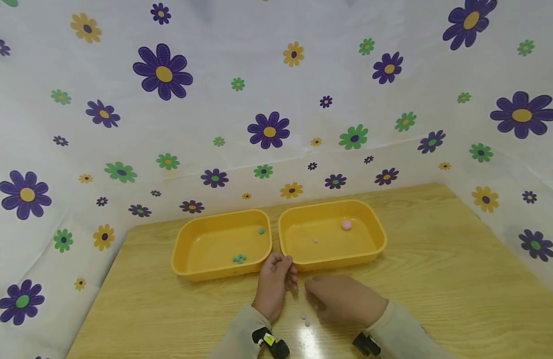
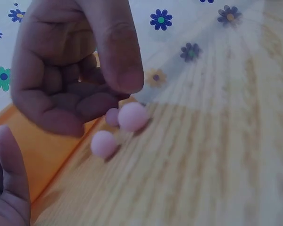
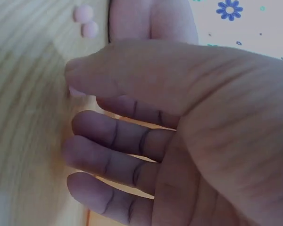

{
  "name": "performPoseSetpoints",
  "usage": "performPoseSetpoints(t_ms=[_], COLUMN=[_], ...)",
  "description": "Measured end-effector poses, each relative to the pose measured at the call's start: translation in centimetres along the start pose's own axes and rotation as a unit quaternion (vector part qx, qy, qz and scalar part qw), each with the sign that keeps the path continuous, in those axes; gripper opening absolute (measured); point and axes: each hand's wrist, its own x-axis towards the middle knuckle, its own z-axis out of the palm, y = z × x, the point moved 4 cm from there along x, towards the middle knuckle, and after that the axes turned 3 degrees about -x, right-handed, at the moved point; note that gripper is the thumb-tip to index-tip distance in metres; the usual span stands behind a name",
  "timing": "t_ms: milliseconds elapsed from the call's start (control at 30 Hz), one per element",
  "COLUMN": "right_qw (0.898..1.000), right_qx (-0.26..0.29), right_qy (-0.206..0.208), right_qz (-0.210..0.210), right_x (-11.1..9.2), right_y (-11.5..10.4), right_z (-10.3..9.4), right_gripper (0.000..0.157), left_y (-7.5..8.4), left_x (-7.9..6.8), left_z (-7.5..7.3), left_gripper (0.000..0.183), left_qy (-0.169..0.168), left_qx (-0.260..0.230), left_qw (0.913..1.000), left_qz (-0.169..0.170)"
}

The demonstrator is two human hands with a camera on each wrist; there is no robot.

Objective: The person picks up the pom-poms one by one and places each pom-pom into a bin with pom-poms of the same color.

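Several small pink balls lie on the wooden table. In the left wrist view, two of these balls [image 2: 133, 117] are in front and another [image 2: 112, 117] lies just under the fingertips of my right hand [image 1: 343, 299]. The right wrist view has the thumb of the right hand [image 3: 132, 70] partly covering a pink ball [image 3: 76, 92], with the other fingers loosely extended. My left hand [image 1: 274, 286] stays by the front corners of two yellow trays, fingers relaxed and holding nothing. Part of the left hand [image 2: 8, 179] appears at the lower left in the left wrist view.
The left yellow tray [image 1: 204, 271] holds several teal balls [image 1: 239, 259] and a separate teal ball [image 1: 261, 231]. In the right yellow tray [image 1: 348, 260] lie a larger pink ball [image 1: 346, 225] and a tiny pink one [image 1: 315, 241]. A flower-printed cloth [image 1: 204, 119] borders the table.
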Motion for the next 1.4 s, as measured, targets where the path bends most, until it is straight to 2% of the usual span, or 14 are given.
performPoseSetpoints(t_ms=[133,300,1267,1400], right_qw=[0.999,0.999,1.0,1.0], right_qx=[-0.021,-0.033,-0.023,-0.014], right_qy=[0.015,0.011,-0.006,0.004], right_qz=[-0.019,-0.022,-0.021,-0.021], right_x=[0.37,0.55,0.5,0.52], right_y=[-0.45,-0.72,-0.79,-0.6], right_z=[0.13,0.33,0.86,0.67], right_gripper=[0.025,0.026,0.029,0.026], left_y=[0.09,0.04,-0.05,-0.08], left_x=[0.08,0.19,0.07,0.03], left_z=[-0.07,-0.12,-0.16,-0.14], left_gripper=[0.021,0.021,0.02,0.018], left_qy=[0.003,0.003,0.006,0.008], left_qx=[0.0,-0.003,0.0,0.0], left_qw=[1.0,1.0,1.0,1.0], left_qz=[0.004,0.004,-0.001,-0.003])
